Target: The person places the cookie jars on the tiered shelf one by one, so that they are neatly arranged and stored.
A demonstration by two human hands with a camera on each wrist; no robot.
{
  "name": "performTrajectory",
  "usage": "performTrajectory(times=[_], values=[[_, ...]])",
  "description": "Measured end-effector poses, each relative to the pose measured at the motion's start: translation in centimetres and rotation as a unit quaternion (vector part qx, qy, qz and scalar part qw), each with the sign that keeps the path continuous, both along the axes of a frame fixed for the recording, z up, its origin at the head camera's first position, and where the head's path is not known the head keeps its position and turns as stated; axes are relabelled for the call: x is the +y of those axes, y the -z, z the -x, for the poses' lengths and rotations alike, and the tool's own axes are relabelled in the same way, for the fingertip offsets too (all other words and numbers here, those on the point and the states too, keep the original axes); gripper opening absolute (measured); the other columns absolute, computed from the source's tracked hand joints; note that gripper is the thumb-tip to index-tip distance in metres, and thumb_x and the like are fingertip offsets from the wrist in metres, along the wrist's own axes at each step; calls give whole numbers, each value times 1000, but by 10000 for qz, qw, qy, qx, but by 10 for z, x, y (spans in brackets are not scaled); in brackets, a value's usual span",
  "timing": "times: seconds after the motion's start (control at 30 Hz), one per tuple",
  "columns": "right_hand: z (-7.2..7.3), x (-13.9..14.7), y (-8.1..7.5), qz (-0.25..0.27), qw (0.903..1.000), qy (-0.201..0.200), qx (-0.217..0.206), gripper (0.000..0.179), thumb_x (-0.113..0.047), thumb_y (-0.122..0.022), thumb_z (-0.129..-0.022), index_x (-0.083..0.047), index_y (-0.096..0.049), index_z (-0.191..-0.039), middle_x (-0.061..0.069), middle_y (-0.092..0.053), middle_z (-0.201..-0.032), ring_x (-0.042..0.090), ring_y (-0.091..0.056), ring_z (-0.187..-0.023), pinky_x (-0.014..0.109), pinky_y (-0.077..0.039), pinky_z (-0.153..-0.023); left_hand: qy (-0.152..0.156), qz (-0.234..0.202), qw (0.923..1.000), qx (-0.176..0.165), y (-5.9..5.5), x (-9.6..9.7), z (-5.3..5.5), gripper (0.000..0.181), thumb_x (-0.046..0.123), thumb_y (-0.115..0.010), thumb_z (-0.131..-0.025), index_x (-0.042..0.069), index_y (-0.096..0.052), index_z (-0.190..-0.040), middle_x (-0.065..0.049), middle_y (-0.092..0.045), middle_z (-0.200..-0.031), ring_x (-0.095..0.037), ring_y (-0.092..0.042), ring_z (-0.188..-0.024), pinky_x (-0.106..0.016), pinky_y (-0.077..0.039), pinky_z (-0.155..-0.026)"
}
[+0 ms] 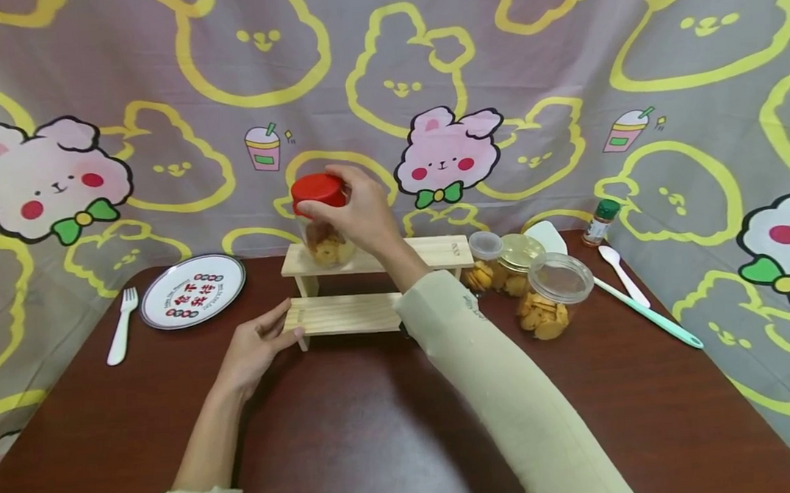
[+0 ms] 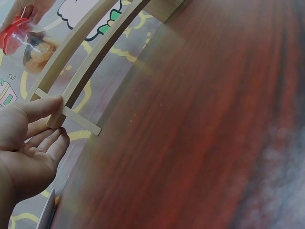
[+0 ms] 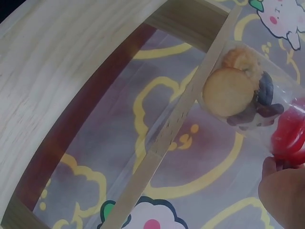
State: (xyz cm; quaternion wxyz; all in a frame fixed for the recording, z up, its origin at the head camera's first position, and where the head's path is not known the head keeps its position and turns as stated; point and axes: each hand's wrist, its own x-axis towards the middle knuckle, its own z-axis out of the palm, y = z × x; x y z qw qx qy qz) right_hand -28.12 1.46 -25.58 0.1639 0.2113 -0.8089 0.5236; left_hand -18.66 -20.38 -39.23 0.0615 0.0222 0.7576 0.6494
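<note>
My right hand (image 1: 362,212) grips a clear cookie jar (image 1: 329,251) by its red lid (image 1: 317,191). The jar is upright at the left end of the upper board of a two-step wooden rack (image 1: 348,316). Round cookies and dark pieces show through the jar wall (image 3: 233,93) in the right wrist view, its base right at the board's edge. My left hand (image 1: 255,348) pinches the left end of the lower board, thumb above and fingers beneath, as the left wrist view shows of the hand (image 2: 35,152) and board (image 2: 78,86).
A white plate (image 1: 194,274) and a white fork (image 1: 123,324) lie left of the rack. To its right stand a small tub (image 1: 483,261), a gold-lidded jar (image 1: 521,254) and a larger snack jar (image 1: 546,313). Beyond are a spatula (image 1: 656,320), a white spoon (image 1: 624,277) and a green-capped shaker (image 1: 599,225).
</note>
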Motion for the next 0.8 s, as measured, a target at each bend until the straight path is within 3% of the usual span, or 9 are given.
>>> performTrajectory(times=[0.2,0.4,0.8], values=[[-1,6,1,389,9989,-211,134,64,-27,-85,-85,-3,-59,-139,8,-62,-133,19,-59,-114,25,-53,-95,-8,-59,10000,33,2,0,1,71,11,-72,-96,-1,-35,-155,-12,-35,-160,-24,-33,-146,-16,-42,-103],[-5,22,4,514,9981,-341,63,66,-28,-85,-85,-5,-58,-141,8,-59,-139,17,-57,-125,23,-50,-101,-6,-102,9999,26,1,0,1,70,9,-71,-96,-1,-34,-155,-12,-34,-160,-24,-33,-146,-16,-42,-103],[-13,65,10,109,9991,-135,378,68,-22,-88,-82,1,-58,-139,13,-58,-141,20,-53,-130,30,-43,-111,-37,-46,10000,-37,1,0,1,71,11,-71,-96,0,-35,-156,-11,-34,-160,-23,-33,-146,-18,-41,-105]])
